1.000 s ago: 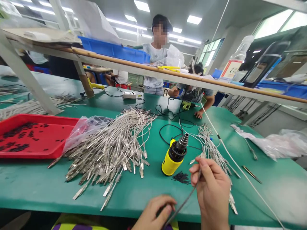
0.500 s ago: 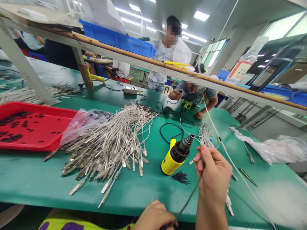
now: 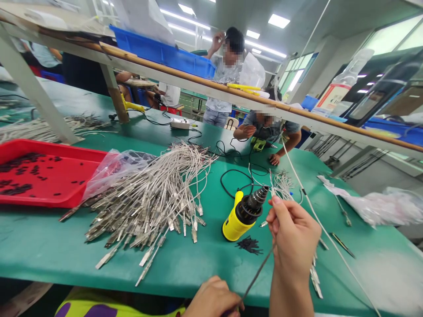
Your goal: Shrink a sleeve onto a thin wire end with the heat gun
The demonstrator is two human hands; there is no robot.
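My right hand [image 3: 293, 237] is pinched on the upper end of a thin grey cable [image 3: 256, 275], with the cable's tip held just in front of the nozzle of a yellow heat gun [image 3: 240, 215] lying on the green table [image 3: 185, 259]. My left hand [image 3: 213, 299] is closed on the cable's lower end at the table's near edge. A small heap of black sleeve pieces [image 3: 249, 245] lies beside the heat gun. A big pile of metal-tipped cables [image 3: 148, 202] lies to the left.
A red tray [image 3: 66, 193] with black bits sits at the left, a clear plastic bag [image 3: 114, 169] beside it. A smaller cable bunch [image 3: 284, 185] and plastic wrap [image 3: 380, 204] lie right. A shelf [image 3: 198, 90] crosses overhead. A seated person [image 3: 269, 132] works across the table; another stands behind.
My right hand lifted the cable end up toward the heat gun's nozzle. My left hand slid down toward the table edge. The standing person raised a hand to the head.
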